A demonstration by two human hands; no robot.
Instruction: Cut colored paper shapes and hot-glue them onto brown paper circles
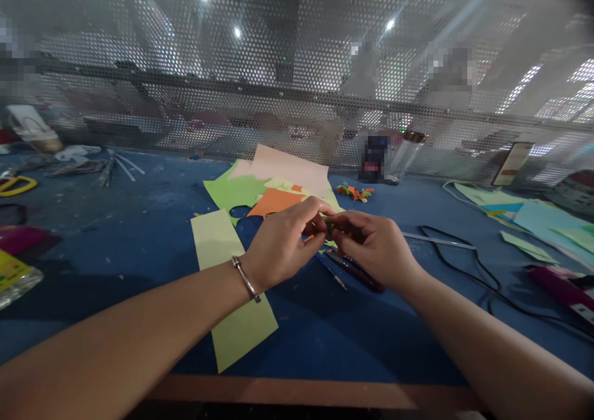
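My left hand (288,242) and my right hand (377,244) meet over the middle of the table, fingertips pinched together. Between them is a small green piece (330,226), apparently paper, mostly hidden by the fingers. Under my left wrist, which wears a silver bangle (247,279), lies a pale yellow-green paper strip (241,339). Just beyond the hands are overlapping orange paper (276,202), green paper (236,191) and pale pink paper (292,171). A blue pen (335,274) and a dark-handled tool (359,274), partly covered, rest beneath my right hand.
A perforated metal panel (208,98) rises along the table's back. Orange and green paper scraps (356,192) and a clear bottle (404,154) stand before it. Rightward lie a black cord (485,271), a magenta tool (559,285) and coloured papers (542,219); yellow-handled scissors (18,186) lie far left.
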